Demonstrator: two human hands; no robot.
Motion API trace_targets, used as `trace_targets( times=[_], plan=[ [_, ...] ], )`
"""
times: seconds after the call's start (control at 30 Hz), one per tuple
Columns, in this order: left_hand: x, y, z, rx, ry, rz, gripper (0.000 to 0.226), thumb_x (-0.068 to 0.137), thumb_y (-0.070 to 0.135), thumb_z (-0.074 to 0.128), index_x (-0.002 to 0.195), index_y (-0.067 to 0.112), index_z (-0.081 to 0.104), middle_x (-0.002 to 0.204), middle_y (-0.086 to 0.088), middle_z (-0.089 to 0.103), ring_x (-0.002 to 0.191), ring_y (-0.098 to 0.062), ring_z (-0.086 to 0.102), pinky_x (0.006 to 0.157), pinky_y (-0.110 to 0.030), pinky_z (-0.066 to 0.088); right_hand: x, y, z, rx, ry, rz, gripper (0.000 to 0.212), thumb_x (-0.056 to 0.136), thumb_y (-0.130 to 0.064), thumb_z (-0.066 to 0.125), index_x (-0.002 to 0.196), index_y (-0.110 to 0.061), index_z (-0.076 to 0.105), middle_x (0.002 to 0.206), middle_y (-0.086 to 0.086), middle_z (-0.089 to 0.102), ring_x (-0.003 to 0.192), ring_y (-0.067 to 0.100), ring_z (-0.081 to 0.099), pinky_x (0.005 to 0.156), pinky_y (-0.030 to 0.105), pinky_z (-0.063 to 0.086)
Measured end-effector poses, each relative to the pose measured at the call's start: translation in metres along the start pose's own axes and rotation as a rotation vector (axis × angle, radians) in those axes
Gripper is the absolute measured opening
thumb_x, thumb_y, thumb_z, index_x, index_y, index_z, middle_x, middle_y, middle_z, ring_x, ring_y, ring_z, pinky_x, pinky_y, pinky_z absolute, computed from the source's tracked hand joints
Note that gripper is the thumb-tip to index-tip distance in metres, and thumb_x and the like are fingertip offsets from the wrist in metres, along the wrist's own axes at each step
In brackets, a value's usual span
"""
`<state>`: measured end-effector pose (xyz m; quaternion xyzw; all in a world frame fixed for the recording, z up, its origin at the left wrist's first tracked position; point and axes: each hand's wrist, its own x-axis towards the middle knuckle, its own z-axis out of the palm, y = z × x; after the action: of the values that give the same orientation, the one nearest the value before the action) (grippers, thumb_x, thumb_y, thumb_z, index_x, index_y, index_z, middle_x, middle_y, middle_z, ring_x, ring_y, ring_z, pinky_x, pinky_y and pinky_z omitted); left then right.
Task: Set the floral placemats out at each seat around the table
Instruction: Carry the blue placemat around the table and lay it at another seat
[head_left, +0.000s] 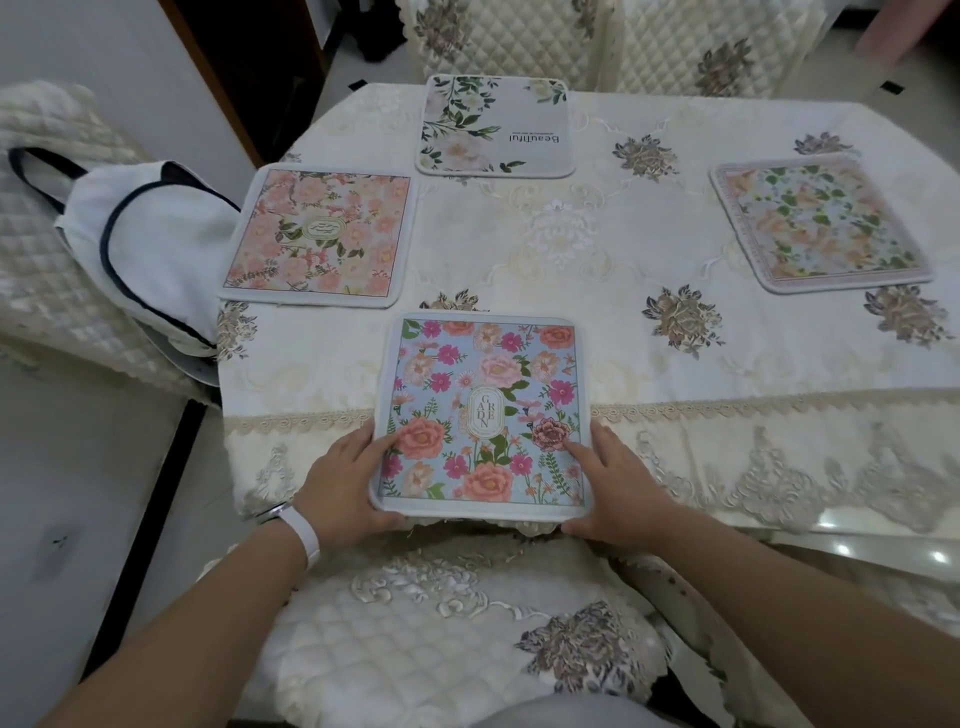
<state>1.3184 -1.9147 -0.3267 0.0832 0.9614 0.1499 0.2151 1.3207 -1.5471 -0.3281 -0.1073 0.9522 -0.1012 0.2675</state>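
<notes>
- We hold the square blue placemat printed with pink and orange flowers (485, 410) at its near corners: left hand (345, 480) and right hand (621, 486) both gripping, thumbs on top.
- It lies half over the near edge of the cream embroidered tablecloth (597, 322).
- We judge it light, thin and slightly floppy; two-corner holds keep it flat, and it should slide easily on the cloth.

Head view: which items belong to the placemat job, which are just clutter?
Job: blue GARDEN placemat held by left hand and right hand; pink floral placemat; Beautiful placemat; peach-and-green placemat.
Lying about: white tote bag on quilted chair.
</notes>
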Motion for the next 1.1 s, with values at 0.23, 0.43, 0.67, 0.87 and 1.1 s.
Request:
trace_targets(
  times=[0.23,0.43,0.67,0.87,1.1],
  plan=[
    [0.003,0.003,0.003,0.032,-0.002,-0.012,0.117,0.054,0.079,0.063,0.151,0.031,0.019,0.161,-0.005,0.018,0.143,-0.028,0.021,0.114,-0.047,0.028,-0.008,0.001,0.001,0.028,0.032,0.017,0.107,0.071,-0.064,0.067,0.152,-0.026,0.010,0.163,0.009,-0.004,0.149,0.026,-0.003,0.121,0.043,0.007],
    [0.003,0.004,0.005,0.040,0.001,-0.004,0.118,0.055,0.079,0.065,0.152,0.029,0.019,0.160,-0.005,0.019,0.143,-0.027,0.022,0.114,-0.047,0.028,-0.011,0.004,0.001,0.053,0.059,0.018,0.100,0.072,-0.061,0.065,0.151,-0.025,0.017,0.162,0.011,0.005,0.149,0.027,0.002,0.121,0.044,0.012],
    [0.003,0.006,0.004,0.064,-0.010,-0.015,0.123,0.053,0.082,0.062,0.153,0.027,0.015,0.161,-0.006,0.017,0.145,-0.027,0.020,0.115,-0.047,0.027,-0.013,0.001,-0.002,0.023,0.036,0.030,0.097,0.073,-0.061,0.065,0.150,-0.027,0.017,0.162,0.011,0.004,0.149,0.027,0.002,0.121,0.044,0.013],
    [0.000,0.013,0.000,0.080,-0.032,-0.037,0.119,0.056,0.079,0.065,0.152,0.030,0.015,0.161,-0.005,0.016,0.144,-0.027,0.020,0.115,-0.046,0.028,-0.015,0.002,-0.006,0.003,0.028,0.011,0.094,0.075,-0.061,0.065,0.149,-0.026,0.020,0.161,0.011,0.007,0.148,0.027,0.007,0.120,0.044,0.016],
    [-0.003,0.025,-0.014,0.025,-0.011,-0.105,0.104,0.071,0.070,0.063,0.152,0.022,0.018,0.159,-0.005,0.023,0.144,-0.026,0.023,0.114,-0.047,0.027,-0.025,0.011,-0.016,0.040,0.022,0.022,0.075,0.085,-0.053,0.056,0.147,-0.024,0.027,0.159,0.006,0.017,0.145,0.025,0.017,0.116,0.043,0.022]
  ],
)
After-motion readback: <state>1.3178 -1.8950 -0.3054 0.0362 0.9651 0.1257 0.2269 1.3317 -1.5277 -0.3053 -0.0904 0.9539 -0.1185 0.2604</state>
